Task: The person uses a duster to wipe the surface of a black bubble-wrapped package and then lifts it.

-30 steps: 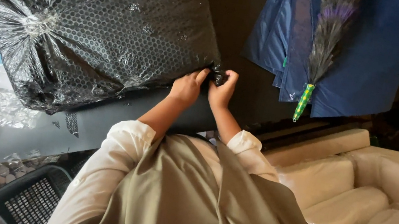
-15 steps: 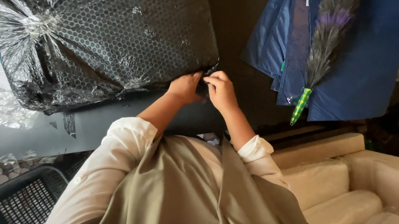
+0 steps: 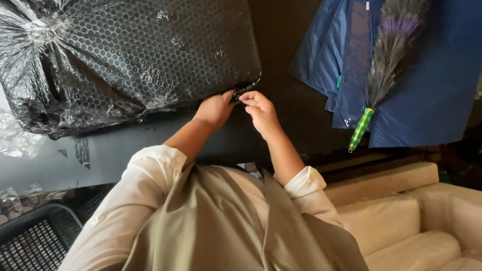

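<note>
Left hand [image 3: 214, 109] and right hand [image 3: 263, 112] meet at the bundle's near corner, and I see both pinching a small dark bit [image 3: 239, 96] between them. Black bubble-wrapped bundle [image 3: 109, 31] lies just beyond the fingers, on the dark table [image 3: 287, 7].

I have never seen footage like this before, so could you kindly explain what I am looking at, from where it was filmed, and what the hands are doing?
The picture comes from a camera worn on a person's head, looking down at their own arms. The left hand and right hand meet at the corner of a large bundle wrapped in black bubble wrap, pinching a small dark part there; what it is I cannot tell. Nearby on the dark surface lie folded blue fabric with a feather duster on it.
</note>
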